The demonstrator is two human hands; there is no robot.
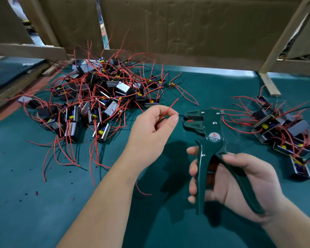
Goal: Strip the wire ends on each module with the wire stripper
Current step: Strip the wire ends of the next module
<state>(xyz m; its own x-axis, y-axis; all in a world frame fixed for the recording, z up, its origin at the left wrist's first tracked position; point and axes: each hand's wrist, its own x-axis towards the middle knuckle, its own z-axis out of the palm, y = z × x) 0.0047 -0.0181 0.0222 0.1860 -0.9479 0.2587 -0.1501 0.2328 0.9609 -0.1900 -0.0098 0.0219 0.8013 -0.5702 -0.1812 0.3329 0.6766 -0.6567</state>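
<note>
Gripping both handles of the one wire stripper (211, 140), the right hand (240, 179) had its fingers curled round them in the lower right of the frame. The left hand (150, 126), at the centre, pinched two wires between thumb and forefinger. One red wire (171, 105) pointed upward, and one black wire (181, 115) reached the stripper's head; whether its end sat inside the jaws could not be told. The modules (101, 134) lay in two heaps on the green mat (43, 203), the big heap (97, 97) at upper left and the smaller heap (283, 129) at the right edge. Each was an open metal case with yellow and blue parts inside.
</note>
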